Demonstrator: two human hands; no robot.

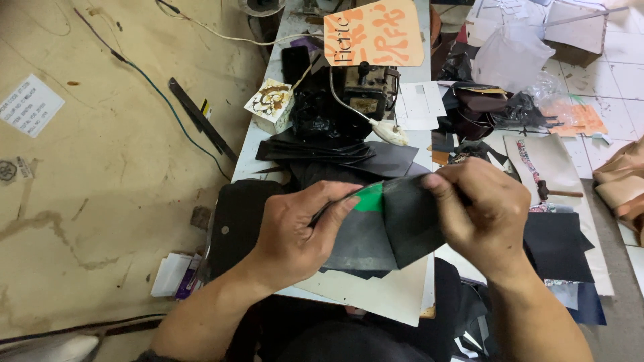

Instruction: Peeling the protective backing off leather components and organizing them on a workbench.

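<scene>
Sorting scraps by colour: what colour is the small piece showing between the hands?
Bright green, against the dark folded sheet; head view.

Light even and diffuse, moderately bright — source seems overhead, though no lamp shows. Shadows soft and short under the left hand [292, 231] and right hand [486, 208]. Pale floor tiles [620, 64] top right nearly washed out. Dark sheets on the table [402, 295] lose detail. Wide-angle bend at edges — corners slightly soft.
</scene>
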